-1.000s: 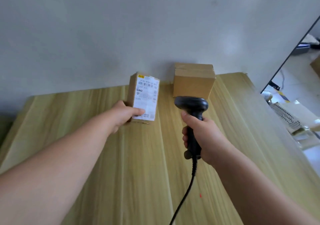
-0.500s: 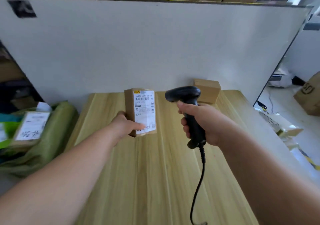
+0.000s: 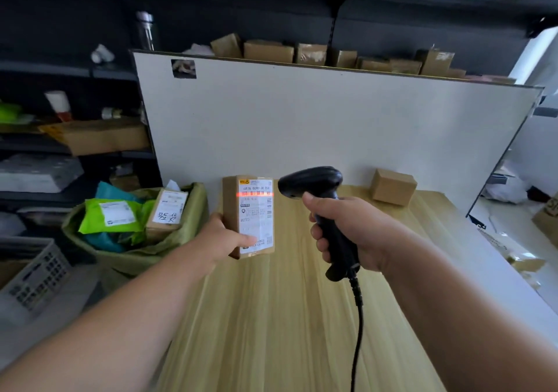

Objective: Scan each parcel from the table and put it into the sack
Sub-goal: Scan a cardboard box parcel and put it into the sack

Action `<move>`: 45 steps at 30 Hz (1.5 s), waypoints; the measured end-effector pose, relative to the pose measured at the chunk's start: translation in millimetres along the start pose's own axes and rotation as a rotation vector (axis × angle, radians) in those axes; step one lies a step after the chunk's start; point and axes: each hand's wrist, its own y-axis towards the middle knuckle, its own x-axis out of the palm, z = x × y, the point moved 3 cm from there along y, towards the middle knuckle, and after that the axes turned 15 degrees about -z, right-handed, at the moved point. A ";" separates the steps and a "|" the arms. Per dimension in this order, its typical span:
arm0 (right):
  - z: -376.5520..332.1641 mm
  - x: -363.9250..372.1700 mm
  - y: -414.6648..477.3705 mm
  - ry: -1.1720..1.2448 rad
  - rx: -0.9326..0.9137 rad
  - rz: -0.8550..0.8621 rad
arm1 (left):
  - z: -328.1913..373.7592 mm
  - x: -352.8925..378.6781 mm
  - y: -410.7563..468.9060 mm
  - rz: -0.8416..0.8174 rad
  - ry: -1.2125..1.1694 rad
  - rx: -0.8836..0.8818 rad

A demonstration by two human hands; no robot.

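Observation:
My left hand [image 3: 222, 239] grips a slim brown parcel [image 3: 249, 216] upright above the wooden table [image 3: 271, 316], its white label facing me. My right hand [image 3: 347, 234] grips a black corded barcode scanner [image 3: 314, 192] just right of the parcel. A red scan line lies across the barcode near the label's top. A second small brown box [image 3: 392, 186] sits on the table at the back right. The olive green sack [image 3: 136, 240] stands open to the left of the table, holding green mailers and a labelled box.
A white board [image 3: 317, 128] stands along the table's back edge, with cardboard boxes [image 3: 332, 56] behind its top. Dark shelving [image 3: 60, 119] with boxes fills the left. A grey plastic crate [image 3: 33, 273] sits at lower left. The scanner cable [image 3: 357, 331] hangs down over the table.
The view has tilted up, revealing sack and shelves. My left hand lifted the parcel off the table, my right hand raised the scanner, and a red scan line now crosses the barcode.

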 end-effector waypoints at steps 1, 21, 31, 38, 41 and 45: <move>-1.2 5.1 -1.8 -0.007 -0.002 -0.010 | 0.3 -1.7 -4.3 0.004 -0.002 0.004; -3.3 13.9 -8.0 -0.066 -0.058 -0.186 | -14.8 -4.2 -49.0 0.194 -0.067 -0.018; -13.2 44.8 31.5 -0.097 -0.012 -0.234 | -26.7 -47.3 -41.4 0.233 -0.091 -0.037; -27.0 91.5 102.9 -0.093 0.026 -0.234 | -48.5 -121.1 -12.5 0.232 -0.089 -0.079; -34.3 119.2 143.5 -0.094 0.047 -0.233 | -58.1 -163.8 4.4 0.228 -0.087 -0.102; -43.8 155.4 199.2 -0.068 0.083 -0.206 | -73.7 -222.5 29.7 0.220 -0.078 -0.143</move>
